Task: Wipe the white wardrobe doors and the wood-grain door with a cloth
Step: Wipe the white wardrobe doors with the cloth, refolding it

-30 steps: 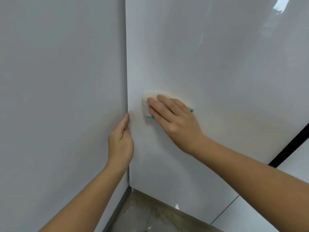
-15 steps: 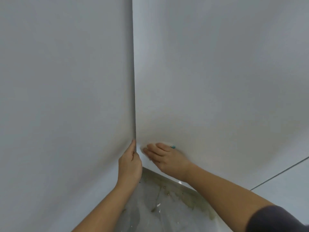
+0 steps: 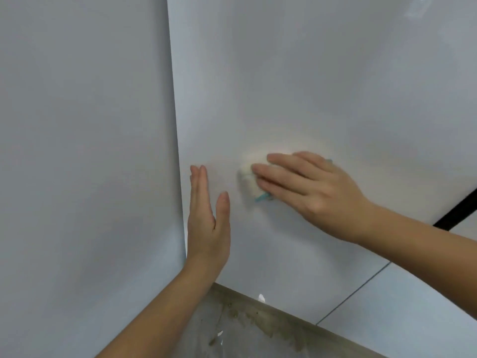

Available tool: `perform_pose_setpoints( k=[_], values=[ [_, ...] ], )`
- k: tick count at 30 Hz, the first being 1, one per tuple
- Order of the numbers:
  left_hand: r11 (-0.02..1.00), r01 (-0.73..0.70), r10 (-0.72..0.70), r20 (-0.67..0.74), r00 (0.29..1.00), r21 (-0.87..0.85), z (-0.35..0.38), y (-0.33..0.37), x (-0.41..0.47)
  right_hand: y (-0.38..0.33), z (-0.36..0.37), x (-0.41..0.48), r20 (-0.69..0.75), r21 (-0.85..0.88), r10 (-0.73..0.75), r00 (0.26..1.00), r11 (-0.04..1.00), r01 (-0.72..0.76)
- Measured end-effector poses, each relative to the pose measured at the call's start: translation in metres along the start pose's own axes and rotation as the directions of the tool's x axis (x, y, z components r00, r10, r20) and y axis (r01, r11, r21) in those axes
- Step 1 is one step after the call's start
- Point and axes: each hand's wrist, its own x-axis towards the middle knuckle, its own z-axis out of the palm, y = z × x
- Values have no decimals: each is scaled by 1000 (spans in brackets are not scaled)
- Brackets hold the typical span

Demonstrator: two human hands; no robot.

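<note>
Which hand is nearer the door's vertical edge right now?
Left. The left hand is held up with straight fingers just right of the door edge; the right hand is farther right on the white door, pressing the cloth flat against it.

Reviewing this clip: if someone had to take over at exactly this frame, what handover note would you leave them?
Left hand: fingers straight, holding nothing, close to the left edge of the right white door; whether it touches the door is unclear.
Right hand: flat fingers press the cloth onto the lower part of that door.
Left white door: stands at an angle beside it, with no hand on it.
Done: cannot tell which areas are already wiped.
Left: finish this door and any unwiped white doors; the wood-grain door is not in view.
</note>
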Motion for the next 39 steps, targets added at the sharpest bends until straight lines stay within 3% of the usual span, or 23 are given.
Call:
perform_pose_setpoints(
  k=[4,7,14,20,22,26,32,36,39],
  values=[
    [979,-180,183,-18,983,97,15,30,19,42,-43,12,-176,-137,140,974,977,-165],
    [957,-239,242,2,970,163,23,28,24,25,-26,0,-203,-112,148,968,979,-173],
    [907,-307,283,121,951,289,17,-27,-2,-61,63,-91,102,66,-3,995,998,-4],
    [849,-352,283,223,933,394,18,-43,-27,-88,89,-126,368,138,-244,897,968,207],
    [832,-388,315,238,919,396,20,-32,-27,-74,69,-114,336,138,-244,910,968,209],
    [801,-474,410,243,879,364,30,10,-9,-9,-8,-85,147,76,-82,986,995,72],
    [697,-659,617,234,752,282,59,112,22,100,-139,-58,-116,-238,149,982,956,-173],
    [654,-698,669,208,714,292,83,141,31,96,-133,-57,-280,-254,212,936,924,-285],
    [610,-685,662,220,717,398,91,118,27,62,-101,-85,-226,-180,220,949,948,-262]
  ],
)
